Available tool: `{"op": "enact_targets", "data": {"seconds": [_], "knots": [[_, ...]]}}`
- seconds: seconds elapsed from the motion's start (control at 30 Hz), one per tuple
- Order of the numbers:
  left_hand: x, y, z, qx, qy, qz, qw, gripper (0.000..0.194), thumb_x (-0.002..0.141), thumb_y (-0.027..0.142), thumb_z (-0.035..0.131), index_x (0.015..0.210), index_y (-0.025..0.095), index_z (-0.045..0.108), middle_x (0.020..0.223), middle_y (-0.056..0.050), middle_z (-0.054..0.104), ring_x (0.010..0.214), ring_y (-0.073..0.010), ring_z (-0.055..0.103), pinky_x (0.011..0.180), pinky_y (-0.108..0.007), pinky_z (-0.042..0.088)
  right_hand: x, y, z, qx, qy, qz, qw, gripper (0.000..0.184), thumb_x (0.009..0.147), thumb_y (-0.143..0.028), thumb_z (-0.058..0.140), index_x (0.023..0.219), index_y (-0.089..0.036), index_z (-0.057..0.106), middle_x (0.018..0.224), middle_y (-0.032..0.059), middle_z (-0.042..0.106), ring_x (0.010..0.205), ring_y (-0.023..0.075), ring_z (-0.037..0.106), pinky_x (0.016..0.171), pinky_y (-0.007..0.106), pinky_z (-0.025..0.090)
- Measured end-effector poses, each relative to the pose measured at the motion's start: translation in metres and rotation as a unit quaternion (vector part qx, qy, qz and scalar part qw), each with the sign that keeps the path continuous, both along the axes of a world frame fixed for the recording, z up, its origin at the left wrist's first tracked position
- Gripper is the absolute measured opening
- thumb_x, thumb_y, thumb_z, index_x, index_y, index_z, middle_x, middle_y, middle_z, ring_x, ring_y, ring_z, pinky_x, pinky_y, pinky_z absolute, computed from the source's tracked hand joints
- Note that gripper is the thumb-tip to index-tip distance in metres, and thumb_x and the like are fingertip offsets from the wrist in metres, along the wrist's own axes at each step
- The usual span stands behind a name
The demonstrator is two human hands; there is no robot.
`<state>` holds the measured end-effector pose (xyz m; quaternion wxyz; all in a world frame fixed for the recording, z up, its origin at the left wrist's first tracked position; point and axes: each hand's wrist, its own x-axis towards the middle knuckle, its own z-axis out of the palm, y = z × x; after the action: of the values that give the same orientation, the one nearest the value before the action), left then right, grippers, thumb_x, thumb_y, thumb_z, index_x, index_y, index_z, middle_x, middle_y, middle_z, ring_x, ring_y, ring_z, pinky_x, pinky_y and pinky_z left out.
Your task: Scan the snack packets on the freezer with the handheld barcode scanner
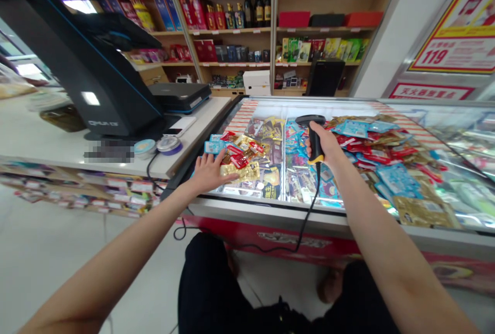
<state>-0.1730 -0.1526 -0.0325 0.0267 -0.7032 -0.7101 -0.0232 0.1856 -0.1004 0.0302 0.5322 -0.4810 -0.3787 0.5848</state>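
Two hands, one scanner, two piles of packets

One barcode scanner [315, 140] is in the right hand [326, 144], whose fingers wrap firmly round its upright handle; one black cable [318, 179] hangs from the handle's foot. The scanner is above the freezer [247, 206], between two piles of snack packets. The left hand [209, 172] is palm down with fingers spread, grasping nothing, at the near left edge of the smaller pile [240, 161], its thumb by one gold packet [247, 171]. That pile mixes blue, red and gold packets; they overlap too much to count exactly. The larger pile [371, 153], in the same three colours, spreads to the right and also cannot be counted. On the counter [23, 140] to the left, two round tubs [169, 145] sit side by side. Three dark bottles [258, 8] and three flat boxes [327, 20] stand on the shelves behind
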Motion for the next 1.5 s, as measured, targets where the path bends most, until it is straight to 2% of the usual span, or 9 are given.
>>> {"op": "enact_targets", "data": {"seconds": [0.23,0.53,0.63,0.73,0.83,1.03,1.23,1.33,1.5], "knots": [[0.035,0.054,0.011,0.005,-0.026,-0.007,1.0,0.111,0.075,0.087,0.044,0.162,0.023,0.021,0.156,-0.023,0.043,0.147,-0.0439,0.032,0.119,-0.053,0.018,-0.002,-0.003,0.002,0.002,-0.004,-0.001,1.0,0.033,0.093,-0.051,0.063,0.081,-0.021,0.054,0.048,-0.0003,0.058,0.034,0.0156,0.052,0.03,0.027,0.043],[0.065,0.117,0.024,-0.001,-0.047,-0.091,0.995,0.099,0.081,0.08,0.049,0.161,0.027,0.026,0.153,-0.019,0.047,0.146,-0.0376,0.036,0.119,-0.047,0.022,-0.005,-0.005,0.002,0.013,-0.012,0.0,1.0,0.032,0.093,-0.049,0.062,0.08,-0.021,0.054,0.047,-0.0008,0.058,0.034,0.0145,0.051,0.031,0.025,0.043],[0.077,0.126,0.04,-0.049,-0.032,-0.063,0.996,0.105,0.074,0.082,0.057,0.159,0.025,0.032,0.154,-0.022,0.046,0.145,-0.0413,0.037,0.118,-0.054,0.024,-0.003,-0.003,0.0,0.013,-0.014,0.001,1.0,0.033,0.092,-0.051,0.064,0.08,-0.022,0.053,0.048,-0.0004,0.058,0.033,0.0149,0.051,0.031,0.026,0.043],[0.096,0.126,0.063,-0.104,-0.012,-0.024,0.994,0.101,0.064,0.081,0.068,0.146,0.023,0.054,0.143,-0.022,0.059,0.135,-0.0448,0.049,0.113,-0.056,0.033,-0.002,-0.003,0.0,0.018,-0.014,0.001,1.0,0.033,0.092,-0.051,0.064,0.08,-0.022,0.053,0.048,-0.0006,0.058,0.033,0.0147,0.051,0.031,0.025,0.043],[0.12,0.126,0.076,-0.064,-0.011,-0.012,0.998,0.085,0.066,0.074,0.073,0.13,0.018,0.067,0.131,-0.022,0.067,0.127,-0.0441,0.057,0.106,-0.051,0.043,-0.002,-0.003,0.001,0.016,-0.011,0.002,1.0,0.032,0.092,-0.05,0.063,0.08,-0.022,0.054,0.048,-0.0008,0.058,0.034,0.0148,0.051,0.031,0.025,0.043],[0.145,0.131,0.068,-0.043,-0.035,-0.002,0.998,0.056,0.075,0.04,0.076,0.125,0.014,0.07,0.124,-0.023,0.07,0.119,-0.0388,0.064,0.096,-0.041,0.052,0.001,-0.001,0.0,0.018,-0.005,-0.003,1.0,0.037,0.089,-0.056,0.067,0.082,-0.022,0.054,0.049,-0.0013,0.058,0.034,0.0144,0.052,0.033,0.025,0.044],[0.156,0.127,0.072,-0.007,-0.165,-0.011,0.986,0.038,0.075,0.024,0.073,0.112,0.016,0.073,0.11,-0.015,0.076,0.108,-0.0305,0.07,0.087,-0.033,0.054,0.0,-0.001,0.003,0.011,-0.009,0.001,1.0,0.035,0.092,-0.053,0.064,0.081,-0.021,0.054,0.049,-0.0001,0.059,0.034,0.0148,0.053,0.032,0.025,0.045],[0.172,0.129,0.067,0.023,-0.275,-0.02,0.961,0.036,0.076,0.023,0.072,0.11,0.016,0.072,0.102,-0.011,0.077,0.097,-0.0259,0.072,0.081,-0.03,0.054,0.001,-0.001,0.004,0.016,-0.001,0.0,1.0,0.036,0.091,-0.054,0.065,0.083,-0.021,0.055,0.049,-0.0006,0.058,0.034,0.0143,0.053,0.033,0.025,0.045],[0.196,0.141,0.042,0.041,-0.411,-0.024,0.91,0.032,0.076,0.019,0.069,0.108,0.013,0.074,0.1,-0.009,0.077,0.09,-0.0236,0.073,0.079,-0.03,0.055,0.004,-0.001,0.005,0.023,0.021,0.004,1.0,0.034,0.093,-0.054,0.062,0.085,-0.021,0.055,0.05,-0.0014,0.058,0.034,0.0144,0.053,0.033,0.025,0.045]]}}
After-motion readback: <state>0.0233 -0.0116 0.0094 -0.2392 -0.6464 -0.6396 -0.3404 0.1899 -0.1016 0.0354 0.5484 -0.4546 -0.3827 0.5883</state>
